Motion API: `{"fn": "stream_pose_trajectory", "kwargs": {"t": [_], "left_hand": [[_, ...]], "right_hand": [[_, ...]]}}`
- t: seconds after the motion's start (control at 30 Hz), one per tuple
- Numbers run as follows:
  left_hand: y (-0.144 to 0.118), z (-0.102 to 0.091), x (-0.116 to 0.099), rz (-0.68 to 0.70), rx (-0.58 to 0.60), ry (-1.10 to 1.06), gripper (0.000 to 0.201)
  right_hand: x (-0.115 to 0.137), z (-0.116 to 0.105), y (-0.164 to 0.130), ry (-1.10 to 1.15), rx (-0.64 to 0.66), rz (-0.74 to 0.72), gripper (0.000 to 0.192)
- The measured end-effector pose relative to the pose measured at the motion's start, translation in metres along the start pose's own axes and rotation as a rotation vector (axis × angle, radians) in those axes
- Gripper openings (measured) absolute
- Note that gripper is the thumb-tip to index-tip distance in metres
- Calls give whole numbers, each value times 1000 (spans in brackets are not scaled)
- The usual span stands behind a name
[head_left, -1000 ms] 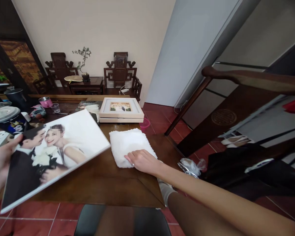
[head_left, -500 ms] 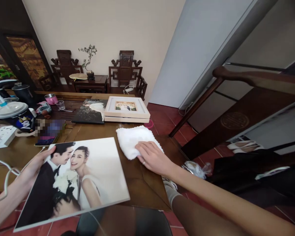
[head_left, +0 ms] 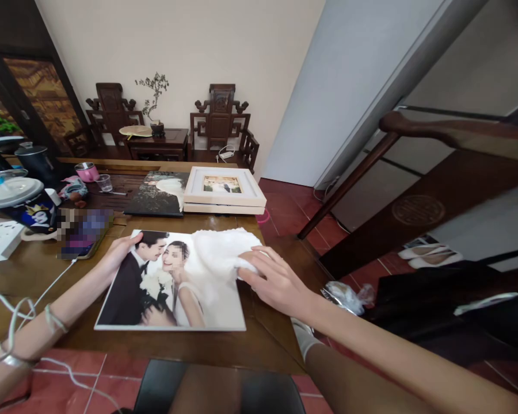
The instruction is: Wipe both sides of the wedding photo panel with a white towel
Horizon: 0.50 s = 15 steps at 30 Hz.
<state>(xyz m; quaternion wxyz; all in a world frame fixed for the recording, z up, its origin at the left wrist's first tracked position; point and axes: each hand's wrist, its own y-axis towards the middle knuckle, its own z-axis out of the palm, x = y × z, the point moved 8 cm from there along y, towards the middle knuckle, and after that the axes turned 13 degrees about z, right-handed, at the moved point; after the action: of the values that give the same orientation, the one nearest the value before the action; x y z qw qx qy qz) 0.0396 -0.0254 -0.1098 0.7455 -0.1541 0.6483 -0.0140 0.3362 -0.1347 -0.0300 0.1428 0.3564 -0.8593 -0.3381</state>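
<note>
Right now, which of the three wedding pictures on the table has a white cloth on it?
The big frameless print nearest the person, under both hands. The dark print and framed photo behind carry no cloth.

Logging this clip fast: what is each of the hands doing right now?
Left hand: open, fingers resting on the photo print's top-left corner.
Right hand: open, palm down on the white cloth, which lies on the print.
</note>
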Motion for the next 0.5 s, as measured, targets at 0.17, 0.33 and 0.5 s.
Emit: {"fn": "stream_pose_trajectory", "kwargs": {"t": [0.17, 0.33, 0.5], "left_hand": [[31, 13, -10, 285, 62, 385, 36], [47, 21, -16, 365, 139, 572, 43], [44, 30, -40, 601, 193, 1215, 47]], "right_hand": [[0, 25, -4, -48, 150, 51, 26], [-13, 43, -4, -20, 331, 258, 18], [-20, 56, -9, 30, 421, 328, 22]]}}
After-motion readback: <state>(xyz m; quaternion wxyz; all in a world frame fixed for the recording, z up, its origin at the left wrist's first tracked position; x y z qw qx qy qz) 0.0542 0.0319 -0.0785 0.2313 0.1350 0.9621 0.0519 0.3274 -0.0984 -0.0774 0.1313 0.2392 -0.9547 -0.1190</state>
